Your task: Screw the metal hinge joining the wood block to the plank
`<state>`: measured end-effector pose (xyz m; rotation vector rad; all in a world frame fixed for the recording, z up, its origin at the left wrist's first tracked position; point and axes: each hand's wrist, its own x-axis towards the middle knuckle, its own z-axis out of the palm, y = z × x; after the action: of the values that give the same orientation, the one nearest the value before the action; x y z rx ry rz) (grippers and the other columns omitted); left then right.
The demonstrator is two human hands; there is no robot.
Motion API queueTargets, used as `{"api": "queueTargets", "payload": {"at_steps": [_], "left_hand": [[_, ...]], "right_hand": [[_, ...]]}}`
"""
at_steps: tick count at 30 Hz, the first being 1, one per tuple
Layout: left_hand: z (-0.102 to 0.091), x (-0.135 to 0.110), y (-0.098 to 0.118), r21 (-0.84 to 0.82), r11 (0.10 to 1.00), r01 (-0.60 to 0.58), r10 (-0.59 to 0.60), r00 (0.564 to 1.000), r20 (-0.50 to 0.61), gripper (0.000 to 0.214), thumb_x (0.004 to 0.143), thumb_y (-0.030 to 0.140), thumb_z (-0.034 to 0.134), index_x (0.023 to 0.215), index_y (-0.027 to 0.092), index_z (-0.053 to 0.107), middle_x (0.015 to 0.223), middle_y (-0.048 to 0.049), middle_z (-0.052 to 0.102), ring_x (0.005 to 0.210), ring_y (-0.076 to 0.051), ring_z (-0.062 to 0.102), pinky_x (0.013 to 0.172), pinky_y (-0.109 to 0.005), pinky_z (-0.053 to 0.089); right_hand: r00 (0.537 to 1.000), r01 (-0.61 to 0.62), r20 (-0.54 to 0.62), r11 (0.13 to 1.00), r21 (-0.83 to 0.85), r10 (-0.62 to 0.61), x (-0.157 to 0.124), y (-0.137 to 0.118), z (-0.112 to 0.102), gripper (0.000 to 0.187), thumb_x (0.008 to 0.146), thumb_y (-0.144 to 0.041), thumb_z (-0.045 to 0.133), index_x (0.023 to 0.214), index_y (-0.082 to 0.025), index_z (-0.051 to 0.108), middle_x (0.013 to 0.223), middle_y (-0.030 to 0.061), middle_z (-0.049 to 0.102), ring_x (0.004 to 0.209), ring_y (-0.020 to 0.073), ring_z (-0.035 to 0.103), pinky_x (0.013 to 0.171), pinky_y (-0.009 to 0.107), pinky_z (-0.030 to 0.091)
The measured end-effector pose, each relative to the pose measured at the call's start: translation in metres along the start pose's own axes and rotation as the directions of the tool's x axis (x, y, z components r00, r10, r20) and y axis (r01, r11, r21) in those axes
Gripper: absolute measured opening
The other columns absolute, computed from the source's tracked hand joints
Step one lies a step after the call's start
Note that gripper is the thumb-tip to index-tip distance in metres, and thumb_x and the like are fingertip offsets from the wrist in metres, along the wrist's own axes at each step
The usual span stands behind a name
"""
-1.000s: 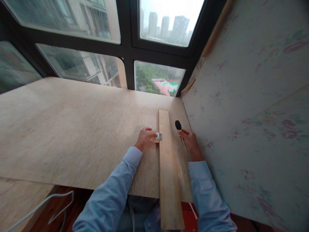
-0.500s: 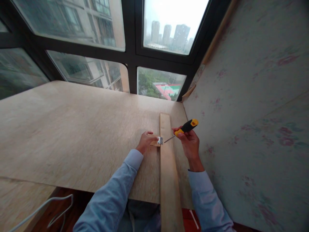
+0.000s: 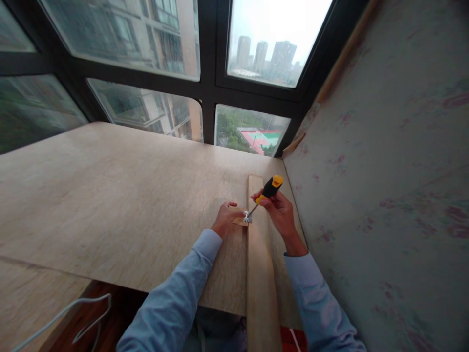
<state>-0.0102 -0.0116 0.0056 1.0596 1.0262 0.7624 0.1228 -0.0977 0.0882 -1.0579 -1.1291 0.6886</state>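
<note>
A long wooden strip (image 3: 261, 274) lies on a plywood board (image 3: 120, 195), running away from me near the right wall. A small metal hinge (image 3: 248, 216) sits at the strip's left edge, beside a small wooden piece (image 3: 241, 222). My left hand (image 3: 227, 218) presses on that small piece, fingers curled over it. My right hand (image 3: 279, 210) is closed around a yellow and black screwdriver (image 3: 266, 191), held tilted, with its tip down at the hinge.
A wall with faded flower wallpaper (image 3: 384, 171) stands close on the right. Dark-framed windows (image 3: 208, 93) run behind the board. A white bent wire (image 3: 73, 313) hangs below the board's near left edge, over a reddish floor.
My right hand lifted the screwdriver off the board, turned it over, and brought its tip down onto the hinge. My left hand stayed on the small piece.
</note>
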Motion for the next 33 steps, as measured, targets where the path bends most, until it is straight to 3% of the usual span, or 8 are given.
{"api": "queueTargets", "payload": {"at_steps": [33], "left_hand": [[0.0006,-0.0024,0.0042,-0.003,1.000,0.009,-0.009,1.000,-0.019,0.058,0.041,0.016,0.085,0.093,0.011,0.059,0.068,-0.0002,0.060,0.061,-0.014,0.057,0.057,-0.025,0.040]], "right_hand": [[1.000,-0.004,0.010,1.000,-0.019,0.005,-0.0048,0.0041,-0.0022,0.021,0.081,-0.034,0.071,0.098,-0.023,0.065,0.096,0.0035,0.074,0.093,0.0213,0.070,0.087,0.042,0.057]]}}
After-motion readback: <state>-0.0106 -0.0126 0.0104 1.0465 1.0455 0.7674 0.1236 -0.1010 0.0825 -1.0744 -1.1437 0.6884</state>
